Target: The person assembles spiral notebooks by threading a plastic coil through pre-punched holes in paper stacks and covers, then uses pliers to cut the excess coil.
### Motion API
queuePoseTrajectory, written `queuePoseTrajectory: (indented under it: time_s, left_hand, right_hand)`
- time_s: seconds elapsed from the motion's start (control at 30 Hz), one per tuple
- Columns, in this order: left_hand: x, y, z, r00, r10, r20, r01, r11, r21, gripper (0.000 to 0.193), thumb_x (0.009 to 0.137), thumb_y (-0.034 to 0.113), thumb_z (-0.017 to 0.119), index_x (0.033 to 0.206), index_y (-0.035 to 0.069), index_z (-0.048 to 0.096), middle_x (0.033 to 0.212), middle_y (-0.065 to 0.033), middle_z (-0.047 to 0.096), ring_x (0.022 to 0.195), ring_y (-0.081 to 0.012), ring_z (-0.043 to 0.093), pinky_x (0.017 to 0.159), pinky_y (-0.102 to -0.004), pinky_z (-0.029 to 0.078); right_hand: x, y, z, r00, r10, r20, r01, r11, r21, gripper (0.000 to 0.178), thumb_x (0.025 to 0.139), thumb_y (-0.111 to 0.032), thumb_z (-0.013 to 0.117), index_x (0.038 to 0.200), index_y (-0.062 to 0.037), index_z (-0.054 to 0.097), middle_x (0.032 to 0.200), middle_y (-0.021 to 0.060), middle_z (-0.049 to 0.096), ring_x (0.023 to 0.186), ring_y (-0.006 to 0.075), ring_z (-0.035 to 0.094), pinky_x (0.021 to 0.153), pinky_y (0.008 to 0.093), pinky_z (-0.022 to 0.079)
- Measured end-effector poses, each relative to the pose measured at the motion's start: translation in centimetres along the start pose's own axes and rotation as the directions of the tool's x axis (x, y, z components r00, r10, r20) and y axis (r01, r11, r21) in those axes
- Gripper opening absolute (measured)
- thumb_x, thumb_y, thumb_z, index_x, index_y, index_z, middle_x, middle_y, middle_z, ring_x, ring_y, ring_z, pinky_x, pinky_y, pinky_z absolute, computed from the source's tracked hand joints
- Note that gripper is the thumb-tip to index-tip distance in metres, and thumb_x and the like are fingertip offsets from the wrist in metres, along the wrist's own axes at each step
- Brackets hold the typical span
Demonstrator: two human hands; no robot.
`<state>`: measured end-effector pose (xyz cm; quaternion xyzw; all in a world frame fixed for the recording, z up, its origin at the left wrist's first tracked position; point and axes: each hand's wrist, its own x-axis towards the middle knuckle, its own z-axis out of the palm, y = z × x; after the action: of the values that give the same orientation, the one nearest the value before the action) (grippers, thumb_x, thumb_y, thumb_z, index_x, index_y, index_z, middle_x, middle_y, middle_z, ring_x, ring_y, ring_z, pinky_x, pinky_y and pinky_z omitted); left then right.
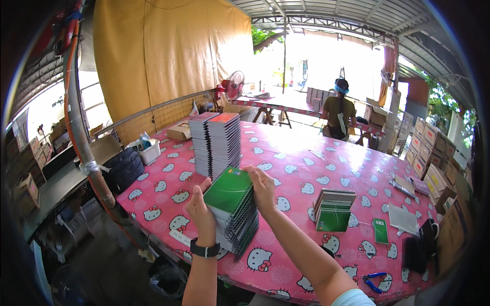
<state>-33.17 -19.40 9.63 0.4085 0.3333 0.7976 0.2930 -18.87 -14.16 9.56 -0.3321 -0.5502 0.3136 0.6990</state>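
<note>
My left hand point(200, 211) and right hand point(263, 187) clasp the green-topped notebook stack point(234, 209), fingers closed around its sides, seemingly resting on the pink counter point(296, 168).

The head camera is looking down and forward from close above the pink cartoon-cat tablecloth point(306, 168), taking in the open shed beyond it.

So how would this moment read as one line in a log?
both hands: left, right grip green-topped notebook stack | table: pink | behind: two tall notebook stacks

An open-sided packing workshop: stacked notebooks point(215, 143), cardboard boxes point(431, 148), metal roof point(326, 13).
</note>
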Motion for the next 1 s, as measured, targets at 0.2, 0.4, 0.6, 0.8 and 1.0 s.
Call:
queuePoseTrajectory:
  time_s: [0.2,0.4,0.6,0.8,1.0]
  left_hand:
    - [-0.1,-0.8,-0.2,0.995,-0.006,0.1,-0.003,0.996,0.091,0.048,0.1,0.033,0.042,0.103,-0.007,0.067,0.093,-0.0115,0.068,0.083,-0.0153,0.062,0.076,-0.0251,0.047]
    - [0.3,-0.5,-3.4,0.991,0.077,0.112,-0.075,0.997,-0.017,0.055,0.102,0.041,0.033,0.132,-0.003,0.045,0.119,-0.015,0.06,0.109,-0.0197,0.056,0.092,-0.0301,0.04]
    - [-7.2,3.1,-8.6,0.952,0.269,-0.149,-0.28,0.958,-0.062,0.052,0.1,0.04,0.029,0.131,0.0,0.043,0.126,-0.0147,0.054,0.117,-0.0227,0.05,0.1,-0.0364,0.035]
    - [-17.5,0.7,-4.1,0.948,0.296,0.113,-0.307,0.947,0.097,0.03,0.093,0.022,0.046,0.116,0.002,0.047,0.116,-0.0115,0.05,0.109,-0.0222,0.048,0.096,-0.0353,0.035]
    - [-22.3,1.2,0.5,0.831,0.198,0.52,-0.323,0.933,0.161,0.052,0.084,0.013,0.064,0.129,0.001,0.041,0.131,-0.0148,0.046,0.12,-0.0228,0.045,0.1,-0.036,0.034]
  right_hand:
    - [0.4,0.8,-1.7,0.997,-0.002,0.074,0.0,1.0,0.025,0.038,0.096,-0.029,0.049,0.12,-0.0007,0.056,0.097,0.0092,0.067,0.089,0.0135,0.059,0.081,0.0278,0.045]
    - [-2.7,-0.5,-11.6,0.981,-0.091,0.172,0.166,0.853,-0.495,0.043,0.093,-0.031,0.058,0.124,-0.0017,0.054,0.115,0.0152,0.062,0.099,0.0216,0.061,0.092,0.0363,0.045]
    - [-9.5,3.4,-37.3,0.914,-0.214,-0.344,-0.219,0.455,-0.863,0.028,0.076,-0.02,0.072,0.096,-0.0018,0.067,0.088,0.0135,0.067,0.08,0.0262,0.064,0.071,0.0372,0.051]
    - [-12.5,5.6,-39.7,0.864,0.097,-0.493,-0.446,0.602,-0.663,0.021,0.075,-0.011,0.073,0.092,0.0008,0.066,0.079,0.0073,0.068,0.065,0.0128,0.061,0.063,0.0293,0.049]
    - [-14.8,-3.8,-37.1,0.897,0.11,-0.429,-0.315,0.84,-0.443,0.014,0.076,0.001,0.07,0.087,-0.0011,0.061,0.069,0.0014,0.06,0.065,0.0084,0.057,0.061,0.0259,0.048]
